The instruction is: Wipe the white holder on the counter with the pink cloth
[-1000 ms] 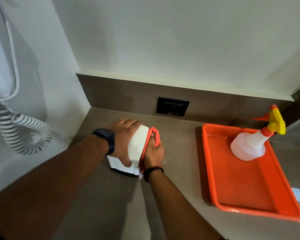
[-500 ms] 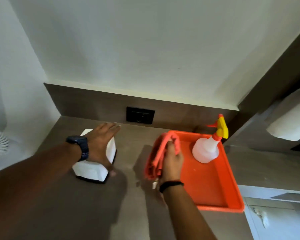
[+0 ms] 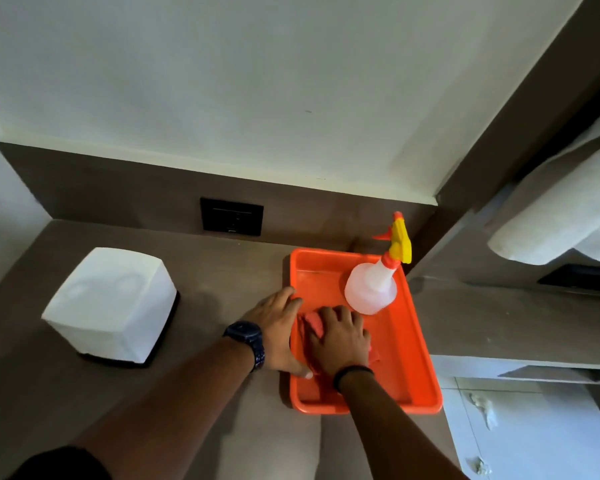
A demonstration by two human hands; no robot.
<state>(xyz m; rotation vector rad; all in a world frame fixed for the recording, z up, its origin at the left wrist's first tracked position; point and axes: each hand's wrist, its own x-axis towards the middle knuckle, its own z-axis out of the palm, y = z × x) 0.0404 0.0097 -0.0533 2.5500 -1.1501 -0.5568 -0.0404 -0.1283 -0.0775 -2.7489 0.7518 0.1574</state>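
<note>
The white holder stands alone on the brown counter at the left, with a dark base under it and neither hand on it. The pink cloth lies inside the orange tray, mostly covered by my right hand, which presses flat on it. My left hand rests with spread fingers on the tray's left rim, its thumb inside the tray, touching the cloth's left edge.
A clear spray bottle with a yellow and orange trigger stands at the back of the tray. A black wall socket sits on the backsplash. White folded towels lie on a shelf at the right, above white cabinet fronts.
Both hands left the holder and moved right. My right hand carried the pink cloth into the orange tray and laid it down; my left hand came over to the tray's rim.
</note>
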